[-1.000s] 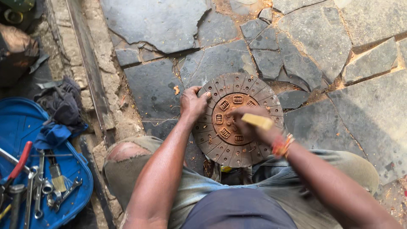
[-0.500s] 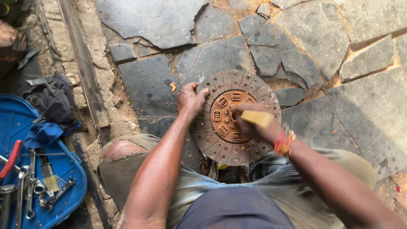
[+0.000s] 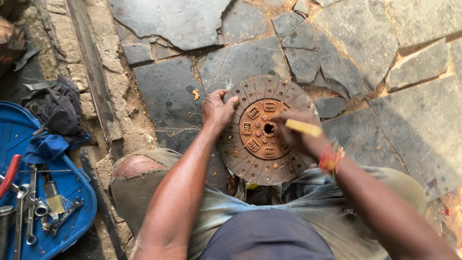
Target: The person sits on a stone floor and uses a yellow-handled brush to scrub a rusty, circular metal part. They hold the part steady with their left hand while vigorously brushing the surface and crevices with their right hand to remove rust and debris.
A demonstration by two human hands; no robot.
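**Rusty disc held on stone paving**

Rusted round metal clutch disc (image 3: 262, 130) lies on grey stone slabs (image 3: 173, 96) before the knees. Left hand (image 3: 217, 110) clasps its rim; right hand (image 3: 298, 137) is closed around a yellow-handled tool (image 3: 304, 127) near the hub.

Blue tray (image 3: 72, 185) holding spanners (image 3: 33, 212), brush (image 3: 52, 198); dark rags (image 3: 55, 108).

No packages, labels, signs or screens in view.
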